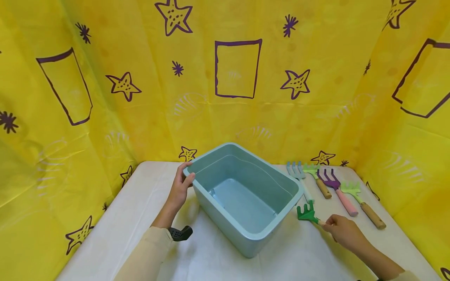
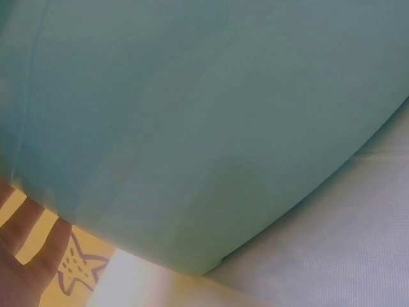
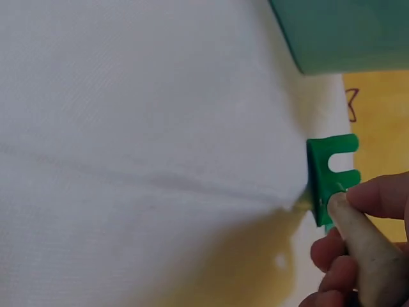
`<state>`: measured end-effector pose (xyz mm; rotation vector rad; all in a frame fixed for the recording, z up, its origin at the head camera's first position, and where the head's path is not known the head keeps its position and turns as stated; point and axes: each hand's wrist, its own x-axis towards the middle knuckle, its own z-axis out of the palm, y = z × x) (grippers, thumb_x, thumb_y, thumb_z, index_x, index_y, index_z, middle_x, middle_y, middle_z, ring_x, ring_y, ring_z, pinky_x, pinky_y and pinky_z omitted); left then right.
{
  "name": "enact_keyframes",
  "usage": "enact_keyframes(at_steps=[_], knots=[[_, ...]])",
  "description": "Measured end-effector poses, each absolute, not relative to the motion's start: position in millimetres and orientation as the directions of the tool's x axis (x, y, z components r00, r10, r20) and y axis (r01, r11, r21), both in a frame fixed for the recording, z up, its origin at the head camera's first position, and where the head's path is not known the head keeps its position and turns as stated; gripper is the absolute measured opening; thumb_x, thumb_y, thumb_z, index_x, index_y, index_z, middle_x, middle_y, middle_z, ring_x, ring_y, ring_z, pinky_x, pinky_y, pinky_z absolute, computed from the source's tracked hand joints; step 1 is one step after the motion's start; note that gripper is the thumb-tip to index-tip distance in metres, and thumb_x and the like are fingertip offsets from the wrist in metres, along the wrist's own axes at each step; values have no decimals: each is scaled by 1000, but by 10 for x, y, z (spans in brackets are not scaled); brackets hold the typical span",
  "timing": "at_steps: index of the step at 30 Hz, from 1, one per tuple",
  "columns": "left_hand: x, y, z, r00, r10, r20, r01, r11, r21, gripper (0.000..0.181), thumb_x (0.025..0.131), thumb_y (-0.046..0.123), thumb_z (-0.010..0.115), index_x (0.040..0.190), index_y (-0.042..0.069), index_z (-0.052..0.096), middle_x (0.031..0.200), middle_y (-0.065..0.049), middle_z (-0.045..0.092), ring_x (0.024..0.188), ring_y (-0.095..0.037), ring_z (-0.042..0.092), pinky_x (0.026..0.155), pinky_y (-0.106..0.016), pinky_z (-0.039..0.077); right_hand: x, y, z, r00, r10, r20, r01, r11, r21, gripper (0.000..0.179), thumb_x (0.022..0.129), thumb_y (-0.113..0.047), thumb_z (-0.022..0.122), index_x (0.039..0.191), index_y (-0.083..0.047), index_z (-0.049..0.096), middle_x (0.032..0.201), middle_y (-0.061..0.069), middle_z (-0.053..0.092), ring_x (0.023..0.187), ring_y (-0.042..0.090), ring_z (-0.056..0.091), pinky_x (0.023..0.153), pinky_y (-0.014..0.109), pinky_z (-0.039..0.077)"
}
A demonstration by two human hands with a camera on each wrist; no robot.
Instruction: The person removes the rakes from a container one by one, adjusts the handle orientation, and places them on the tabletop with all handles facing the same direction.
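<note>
A light blue-green plastic tub (image 1: pixel 228 230) stands at an angle on the white table. My left hand (image 1: pixel 180 186) grips its left corner rim, thumb on one side and fingers on the other; in the left wrist view the fingers (image 2: pixel 48 256) lie against the tub wall (image 2: pixel 192 128). To the right of the tub, my right hand (image 1: pixel 346 233) pinches the pale handle of a small green hand rake (image 1: pixel 307 213). The right wrist view shows thumb and fingers around that handle (image 3: pixel 367 249), with the green tines (image 3: pixel 335 163) pointing away from the hand.
Several more hand rakes lie at the table's right: a blue one (image 1: pixel 296 171), a purple one with a pink handle (image 1: pixel 344 199), and light green ones with wooden handles (image 1: pixel 372 215). Yellow patterned curtains (image 1: pixel 239 117) enclose the table (image 1: pixel 168 171) at the back and sides.
</note>
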<state>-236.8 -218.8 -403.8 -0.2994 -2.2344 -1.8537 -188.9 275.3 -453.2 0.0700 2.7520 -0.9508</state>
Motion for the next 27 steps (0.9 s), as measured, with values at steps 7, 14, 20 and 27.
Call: enact_keyframes(at_steps=[7, 14, 20, 27], knots=[[-2529, -2261, -4275, -946, -8, 325, 318, 176, 931, 44, 103, 22, 47, 145, 17, 33, 145, -14, 40, 125, -38, 45, 98, -52, 39, -1858, 2725, -4665, -964, -6, -265, 140, 837, -529, 19, 88, -23, 63, 81, -6, 57, 65, 6, 50, 58, 19, 49, 52, 31, 40], [-2529, -2259, -4277, -945, -11, 327, 319, 184, 930, 43, 102, 25, 48, 143, 20, 35, 143, -11, 43, 123, -34, 46, 97, -52, 40, -1918, 2663, -4744, -978, -2, -209, 114, 835, -538, 19, 87, -21, 64, 80, -5, 57, 67, 5, 49, 62, 19, 48, 53, 29, 41], [-2427, -2217, -4139, -950, 6, 313, 309, 181, 934, 46, 102, 20, 46, 145, 10, 31, 145, -19, 40, 125, -40, 43, 98, -53, 39, -1956, 2608, -4738, -982, 13, -187, 117, 819, -561, 20, 87, -21, 65, 79, -4, 57, 66, 5, 50, 60, 18, 49, 51, 28, 43], [-2309, -2159, -3978, -956, 13, 292, 289, 196, 937, 47, 102, 17, 45, 146, 6, 30, 146, -22, 38, 126, -42, 42, 98, -52, 39, -1993, 2593, -4732, -984, 17, -179, 116, 820, -561, 19, 87, -20, 65, 79, -3, 58, 66, 5, 51, 59, 18, 50, 51, 28, 44]])
